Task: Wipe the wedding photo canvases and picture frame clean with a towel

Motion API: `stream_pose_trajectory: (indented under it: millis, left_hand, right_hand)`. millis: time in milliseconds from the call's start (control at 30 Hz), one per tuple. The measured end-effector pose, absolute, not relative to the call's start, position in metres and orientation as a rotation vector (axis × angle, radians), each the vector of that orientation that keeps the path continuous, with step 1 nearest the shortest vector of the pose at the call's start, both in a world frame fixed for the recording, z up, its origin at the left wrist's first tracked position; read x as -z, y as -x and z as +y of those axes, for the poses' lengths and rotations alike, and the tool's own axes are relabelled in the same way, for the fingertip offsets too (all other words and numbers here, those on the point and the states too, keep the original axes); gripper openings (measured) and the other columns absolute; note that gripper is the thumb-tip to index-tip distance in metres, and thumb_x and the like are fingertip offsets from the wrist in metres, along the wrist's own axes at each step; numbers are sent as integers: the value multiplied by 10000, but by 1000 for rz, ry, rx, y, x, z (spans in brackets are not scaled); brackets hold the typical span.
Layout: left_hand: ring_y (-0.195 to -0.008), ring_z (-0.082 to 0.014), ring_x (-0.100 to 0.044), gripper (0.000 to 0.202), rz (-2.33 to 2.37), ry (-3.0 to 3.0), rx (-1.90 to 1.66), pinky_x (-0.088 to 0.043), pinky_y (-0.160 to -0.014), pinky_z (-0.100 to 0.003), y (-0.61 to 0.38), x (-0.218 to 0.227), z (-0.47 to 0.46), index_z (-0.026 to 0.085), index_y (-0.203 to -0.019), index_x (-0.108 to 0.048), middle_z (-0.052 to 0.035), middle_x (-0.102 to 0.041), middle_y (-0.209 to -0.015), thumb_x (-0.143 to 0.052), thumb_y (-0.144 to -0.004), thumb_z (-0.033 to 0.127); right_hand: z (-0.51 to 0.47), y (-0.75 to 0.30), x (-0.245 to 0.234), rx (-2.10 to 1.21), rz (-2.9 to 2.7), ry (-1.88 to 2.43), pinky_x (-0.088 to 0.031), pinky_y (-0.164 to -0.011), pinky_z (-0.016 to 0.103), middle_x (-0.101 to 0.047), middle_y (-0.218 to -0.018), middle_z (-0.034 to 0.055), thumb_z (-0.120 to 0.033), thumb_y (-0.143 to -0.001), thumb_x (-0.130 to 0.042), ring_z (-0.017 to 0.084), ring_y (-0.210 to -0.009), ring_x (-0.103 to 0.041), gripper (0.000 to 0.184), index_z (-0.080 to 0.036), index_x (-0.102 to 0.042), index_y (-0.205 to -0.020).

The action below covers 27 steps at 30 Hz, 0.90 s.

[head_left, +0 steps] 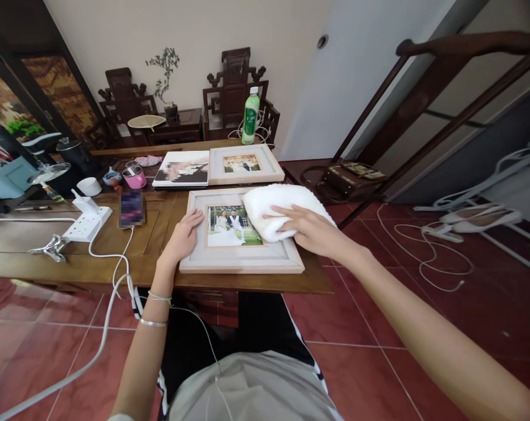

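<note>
A pale wooden picture frame (241,267) lies flat on the wooden table, with a wedding photo (230,225) inside its wide white mount. My left hand (186,235) holds the frame's left edge, its fingers curled over the rim. On the upper right part of the frame sits a bunched white towel (282,202), covering that corner. My right hand (306,229) grips the towel from the right, fingers stretched across it and pressing into its folds. Behind lie a second framed photo (243,153) and a photo panel (181,159), side by side.
A green-labelled bottle (251,117) stands behind the frames. To the left are a phone (132,209), a white power strip (88,222) with trailing cables, a pink cup (134,176) and a silver metal object (54,248). A dark wooden chair (423,88) stands at right.
</note>
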<state>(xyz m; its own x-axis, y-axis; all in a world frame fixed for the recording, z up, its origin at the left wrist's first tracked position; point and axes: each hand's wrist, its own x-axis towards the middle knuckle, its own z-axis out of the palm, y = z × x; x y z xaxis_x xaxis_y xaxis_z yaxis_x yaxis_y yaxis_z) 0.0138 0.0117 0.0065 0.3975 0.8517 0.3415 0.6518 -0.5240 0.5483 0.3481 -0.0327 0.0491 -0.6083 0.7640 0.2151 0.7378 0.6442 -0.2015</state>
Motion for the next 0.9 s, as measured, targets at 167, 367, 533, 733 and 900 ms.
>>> stream_pose_trajectory:
  millis: [167, 367, 533, 733, 900]
  left_hand:
    - [-1375, -216, -396, 504, 1353, -2296, -874, -300, -1162, -442, -17, -7, 10, 140, -1257, -614, -80, -568, -1363, -361, -830, 52]
    - [-1369, -218, -405, 528, 1362, -2314, -888, -310, -1155, -456, -18, -6, 11, 141, -1258, -612, -80, -573, -1358, -354, -811, 27]
    - [-1382, -220, -385, 509, 1344, -2351, -845, -310, -1155, -451, -17, -7, 10, 111, -1275, -592, -103, -553, -1376, -336, -840, 44]
    - [-1388, -229, -373, 499, 1312, -2372, -828, -293, -1165, -451, -16, -9, 9, 108, -1279, -587, -110, -544, -1385, -343, -847, 51]
    - [-1379, -241, -388, 473, 1315, -2362, -862, -296, -1160, -472, -17, -7, 9, 127, -1263, -602, -111, -556, -1373, -356, -863, 64]
  right_hand:
    - [-51, -346, -46, -154, -2556, 1153, -276, -1137, 564, -574, -1347, 9, 52, -573, -368, 231, -1371, -366, 557, -230, -725, -894]
    - [-126, -345, -68, -345, -2591, 1109, -288, -1154, 521, -513, -1400, -36, 37, -559, -362, 213, -1374, -358, 577, -271, -733, -876]
    - [-124, -339, -65, -289, -2624, 1124, -306, -1147, 501, -495, -1418, -6, 54, -575, -357, 217, -1375, -354, 571, -239, -725, -898]
    - [-48, -346, -41, -174, -2512, 1268, -270, -1154, 503, -517, -1411, 28, 39, -622, -380, 233, -1372, -371, 551, -202, -718, -983]
    - [7, -315, -64, -87, -2458, 1515, -460, -986, 484, -574, -1348, 105, 13, -721, -406, 303, -1241, -522, 591, -183, -631, -1231]
